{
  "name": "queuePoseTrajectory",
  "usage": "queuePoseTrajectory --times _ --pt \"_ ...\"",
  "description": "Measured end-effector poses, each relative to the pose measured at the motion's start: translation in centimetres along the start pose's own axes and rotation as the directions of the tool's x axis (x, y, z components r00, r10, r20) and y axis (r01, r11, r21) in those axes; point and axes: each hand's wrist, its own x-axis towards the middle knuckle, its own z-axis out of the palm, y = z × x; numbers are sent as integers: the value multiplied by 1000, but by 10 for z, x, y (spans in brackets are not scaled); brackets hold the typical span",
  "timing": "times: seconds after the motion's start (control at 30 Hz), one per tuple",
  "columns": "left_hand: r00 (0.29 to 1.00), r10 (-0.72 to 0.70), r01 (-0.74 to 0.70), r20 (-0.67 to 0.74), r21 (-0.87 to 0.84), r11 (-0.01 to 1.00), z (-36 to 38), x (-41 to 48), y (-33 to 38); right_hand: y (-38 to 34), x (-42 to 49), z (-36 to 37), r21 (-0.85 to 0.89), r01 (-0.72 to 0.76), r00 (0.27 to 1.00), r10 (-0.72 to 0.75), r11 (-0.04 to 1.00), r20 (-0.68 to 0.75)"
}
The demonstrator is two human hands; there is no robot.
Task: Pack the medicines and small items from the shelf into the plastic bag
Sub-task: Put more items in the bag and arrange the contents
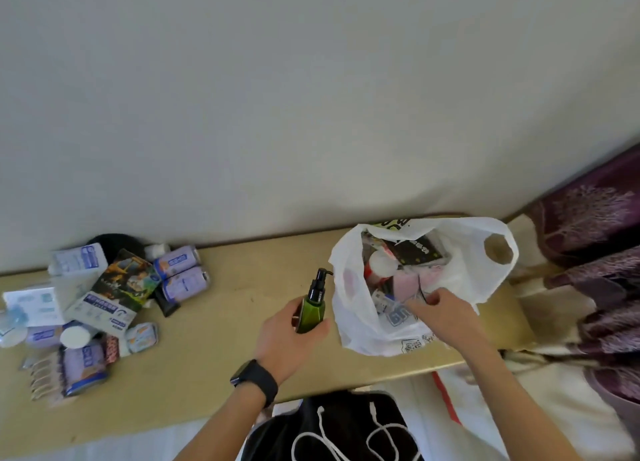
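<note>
A white plastic bag (464, 249) stands open on the right part of the wooden shelf (225, 322), with several packets and a black card inside. My right hand (440, 311) grips the bag's near rim and holds it open. My left hand (291, 336), with a black watch on the wrist, holds a green pump bottle (313, 310) with a black pump head, upright, just left of the bag. A pile of medicine boxes and purple packets (114, 294) lies on the shelf's left end.
A plain wall rises behind the shelf. Purple patterned fabric (595, 252) hangs at the right. A black hoodie with white cords (332, 429) lies below the shelf's front edge.
</note>
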Motion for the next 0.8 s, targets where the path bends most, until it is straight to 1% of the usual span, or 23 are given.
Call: queuePoseTrajectory --times 0.07,0.1,0.17,0.2,0.23,0.27,0.3,0.37,0.4,0.43,0.47,0.5,0.53,0.57,0.6,0.63,0.67,0.7,0.73,0.77,0.8 --pt "999 38 -38 13 25 999 13 -1 16 -2 19 -12 -185 36 996 -19 982 92" --pt "998 54 -55 19 37 998 18 -1 23 -6 28 -14 -268 90 988 -53 959 143" --pt "996 80 -81 26 57 995 27 -2 30 -14 44 -12 -397 269 951 -177 877 254" --pt "996 88 -89 22 66 994 30 -2 33 -14 53 -9 -430 333 933 -226 839 281" --pt "995 94 -95 18 78 992 33 -2 35 -14 59 -5 -431 353 926 -245 830 287" --pt "995 97 -98 16 90 991 35 -3 37 -9 64 -2 -419 344 928 -236 840 288" --pt "995 97 -98 14 100 990 38 -2 39 -3 69 2 -396 325 937 -236 859 258" --pt "995 92 -94 25 121 988 44 0 43 11 69 7 -306 284 957 -247 909 156" --pt "995 91 -96 37 143 985 48 0 45 18 66 8 -204 269 962 -255 941 95" --pt "994 95 -103 50 180 978 52 2 48 24 63 9 -52 249 967 -245 967 71" --pt "993 100 -113 66 220 969 56 2 49 30 56 9 142 233 964 -248 962 95" --pt "991 102 -121 85 258 958 63 3 50 36 48 9 342 189 950 -260 921 174" --pt "989 102 -131 109 299 945 70 3 51 39 37 8 515 120 913 -298 849 279" --pt "985 105 -148 140 343 928 78 4 51 41 25 8 638 38 854 -357 769 380" --pt "978 107 -169 180 382 908 87 4 52 40 14 8 710 -25 801 -410 704 436" --pt "968 109 -197 225 415 888 95 5 54 41 7 11 740 -50 784 -433 671 445" --pt "956 111 -226 270 446 866 103 6 56 41 3 14 746 -29 805 -427 665 411" --pt "944 112 -260 311 488 833 110 7 57 44 4 18 738 2 842 -399 675 362" --pt "930 134 -313 342 546 777 114 9 58 48 6 20 721 32 881 -360 692 306" --pt "913 184 -384 364 617 687 118 13 56 54 11 21 695 53 914 -314 717 255" --pt "885 237 -461 401 683 567 119 19 53 60 17 21 664 67 943 -265 745 202"
